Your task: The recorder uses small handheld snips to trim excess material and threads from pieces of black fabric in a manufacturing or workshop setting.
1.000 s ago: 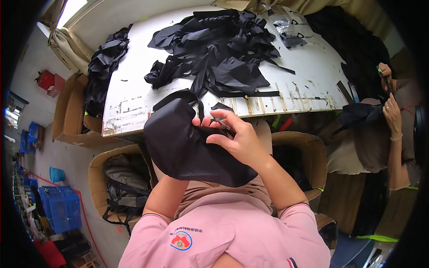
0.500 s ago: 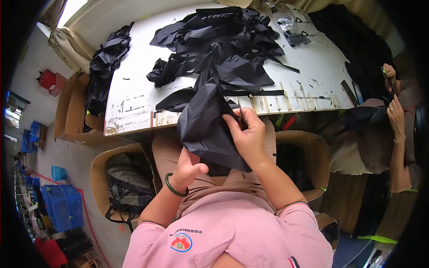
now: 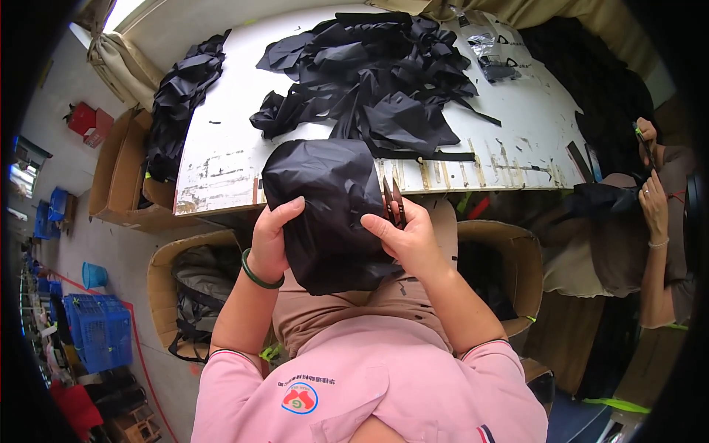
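Observation:
A piece of black fabric (image 3: 325, 199) is spread between my two hands, over my lap and against the table's near edge. My left hand (image 3: 273, 236) grips its left side, thumb on top and the other fingers underneath. On the right side my right hand (image 3: 406, 238) keeps a pair of small thread snips (image 3: 394, 193) in its fingers, blades pointing away from me and slightly apart. The right thumb also presses on the fabric's edge. Beyond them a heap of black fabric pieces (image 3: 369, 74) covers the middle of the white table (image 3: 229, 140).
Cardboard boxes stand left of the table (image 3: 118, 170) and on both sides of my legs; the near-left box (image 3: 164, 273) holds a dark bag. More black fabric (image 3: 188, 96) hangs over the table's left edge. At right, a co-worker's hands (image 3: 650, 192) hold scissors and black cloth.
My left hand has moved up and left and now grips the fabric. The cloth has gone from a hanging fold to a broader spread between both hands. The snips stay in my right hand.

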The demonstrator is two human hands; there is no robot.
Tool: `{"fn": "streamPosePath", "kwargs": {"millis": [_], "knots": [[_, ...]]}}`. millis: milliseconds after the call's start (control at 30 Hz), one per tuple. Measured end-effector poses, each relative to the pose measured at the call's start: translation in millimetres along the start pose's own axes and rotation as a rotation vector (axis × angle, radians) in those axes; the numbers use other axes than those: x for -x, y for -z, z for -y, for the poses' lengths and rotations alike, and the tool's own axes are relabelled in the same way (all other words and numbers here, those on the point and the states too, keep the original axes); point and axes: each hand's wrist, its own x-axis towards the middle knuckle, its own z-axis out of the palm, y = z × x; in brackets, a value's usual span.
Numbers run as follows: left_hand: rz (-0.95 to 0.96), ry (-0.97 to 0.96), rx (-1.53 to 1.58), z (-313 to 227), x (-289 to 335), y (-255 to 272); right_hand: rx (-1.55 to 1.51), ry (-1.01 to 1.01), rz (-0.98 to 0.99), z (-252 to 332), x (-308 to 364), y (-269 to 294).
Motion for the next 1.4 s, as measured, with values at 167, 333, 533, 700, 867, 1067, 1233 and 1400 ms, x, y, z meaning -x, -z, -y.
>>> {"fn": "streamPosePath", "kwargs": {"millis": [167, 333, 533, 700, 867, 1067, 1233, 1400], "knots": [[-0.124, -0.080, -0.158, -4, -12, 16, -0.076, -0.079, -0.019, 4, 1, 8], [-0.199, -0.969, -1.110, 1, -12, 16, 0.172, 0.093, -0.054, -1, 0, 12], [0.299, -0.663, -1.374, 14, -13, -18, 0.212, 0.100, -0.001, 8, 9, 4], [0.281, 0.013, -0.582, 19, -11, 3, 0.069, -0.024, 0.027, 5, 20, 13], [0.405, -0.194, -0.955, 17, -4, -8, 0.039, -0.037, -0.017, 4, 22, 13], [0.361, -0.189, -1.072, 18, -4, -15, 0.048, -0.082, -0.003, 5, 22, 12], [0.347, -0.177, -1.097, 13, -10, -14, 0.364, 0.079, -0.049, 14, 16, 16], [0.361, -0.192, -1.149, 3, -8, -21, 0.768, 0.517, 0.158, 44, 6, 9]]}}
